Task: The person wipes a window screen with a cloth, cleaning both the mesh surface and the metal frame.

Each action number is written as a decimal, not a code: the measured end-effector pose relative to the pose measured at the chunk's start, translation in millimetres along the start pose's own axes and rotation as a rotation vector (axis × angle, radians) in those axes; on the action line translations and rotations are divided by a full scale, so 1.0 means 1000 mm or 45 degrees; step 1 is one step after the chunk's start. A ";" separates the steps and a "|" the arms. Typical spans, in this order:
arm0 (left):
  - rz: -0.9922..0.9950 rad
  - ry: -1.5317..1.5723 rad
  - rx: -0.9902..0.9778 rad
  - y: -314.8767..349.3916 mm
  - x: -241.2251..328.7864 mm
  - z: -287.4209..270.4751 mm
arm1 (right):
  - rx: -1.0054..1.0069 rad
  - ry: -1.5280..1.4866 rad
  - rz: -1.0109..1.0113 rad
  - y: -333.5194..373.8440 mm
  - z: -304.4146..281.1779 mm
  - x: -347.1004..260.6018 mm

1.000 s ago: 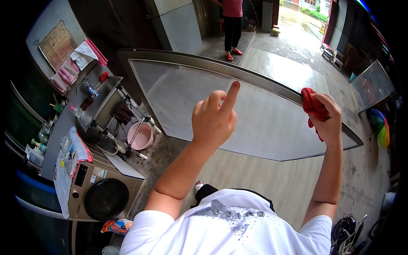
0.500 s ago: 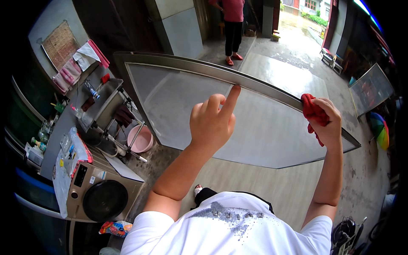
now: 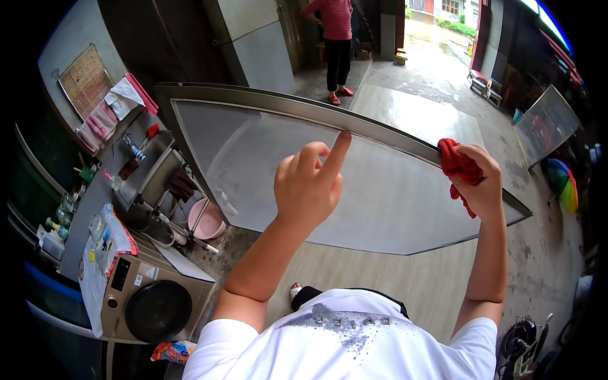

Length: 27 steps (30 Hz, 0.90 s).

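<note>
A large window screen with a grey metal frame (image 3: 278, 105) and pale mesh (image 3: 247, 174) stands tilted across the view before me. My left hand (image 3: 307, 187) holds nothing. Its index finger is stretched out, the tip at the inner edge of the upper frame bar, while the other fingers curl. My right hand (image 3: 486, 180) grips a bunched red cloth (image 3: 457, 163) against the same bar, toward its right end. The cloth hides that stretch of the bar, and the part of it inside my palm is out of sight.
To the left are a sink (image 3: 158, 171), a pink basin (image 3: 206, 219) and a washing machine (image 3: 158, 311). Beyond the screen stands a person in a striped top (image 3: 335, 19). At right, another framed screen (image 3: 546, 126) leans near a rainbow umbrella (image 3: 562, 185).
The view has shifted slightly, so the screen and both hands sit a little further left. My left fingertip stays at the bar, and my right hand still grips the red cloth.
</note>
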<state>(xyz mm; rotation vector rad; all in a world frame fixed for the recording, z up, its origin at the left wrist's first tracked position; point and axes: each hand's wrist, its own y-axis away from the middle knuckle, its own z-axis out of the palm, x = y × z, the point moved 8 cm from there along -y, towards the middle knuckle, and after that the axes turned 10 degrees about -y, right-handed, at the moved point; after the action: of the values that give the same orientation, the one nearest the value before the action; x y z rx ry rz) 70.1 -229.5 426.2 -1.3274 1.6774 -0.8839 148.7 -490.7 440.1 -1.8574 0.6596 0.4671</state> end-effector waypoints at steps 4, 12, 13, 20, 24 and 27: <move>0.057 -0.001 0.015 0.001 0.006 -0.004 | 0.000 -0.020 -0.019 0.001 0.003 -0.007; 0.008 -0.042 -0.029 0.002 0.007 -0.010 | -0.047 0.059 -0.083 0.003 0.008 -0.019; -0.005 -0.041 -0.026 0.000 0.006 -0.009 | -0.051 0.067 -0.084 0.001 0.009 -0.021; 0.062 0.007 0.018 0.003 0.019 -0.009 | -0.013 0.035 0.028 0.000 0.018 -0.024; 0.050 0.059 0.002 0.002 0.023 -0.009 | -0.025 -0.023 0.075 0.002 0.018 -0.022; 0.055 0.046 -0.006 0.002 0.025 -0.011 | -0.032 -0.031 0.042 0.003 0.018 -0.024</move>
<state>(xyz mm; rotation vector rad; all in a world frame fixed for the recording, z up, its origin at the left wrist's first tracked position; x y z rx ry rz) 56.5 -252.9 425.3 -1.2808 1.7302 -0.8839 128.0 -469.5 445.4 -1.8642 0.6714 0.5205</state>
